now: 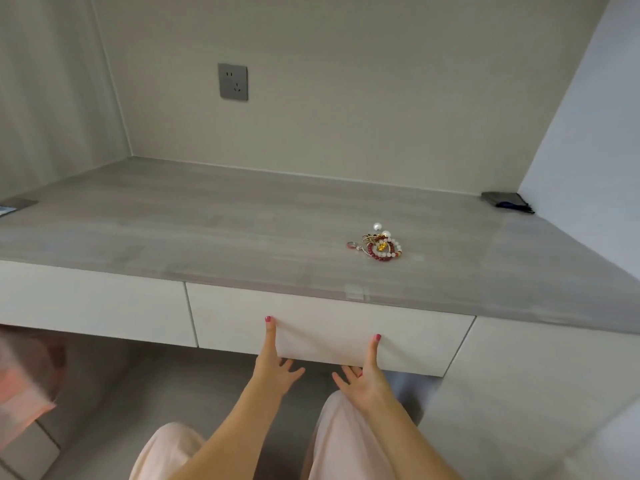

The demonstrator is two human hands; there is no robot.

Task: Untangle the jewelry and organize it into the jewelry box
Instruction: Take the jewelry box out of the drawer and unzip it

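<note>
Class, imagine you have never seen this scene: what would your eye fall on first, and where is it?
The bright tangle of jewelry, red and white beads with gold bits, lies alone on the grey desk top, right of centre. Below it, the left hand and right hand grip the bottom edge of the white drawer front, thumbs up its face. A grey wall socket sits above.

Fingertips of both hands [275,367] hide beneath the drawer front [329,327].

Both forearms are bare, with no sleeves, watch or bracelet in sight. The thumbnails of the left hand [275,370] and right hand [367,377] carry pinkish-red polish. Loose pale pink trousers [346,441] of a thin, soft-looking fabric cover both legs.
</note>
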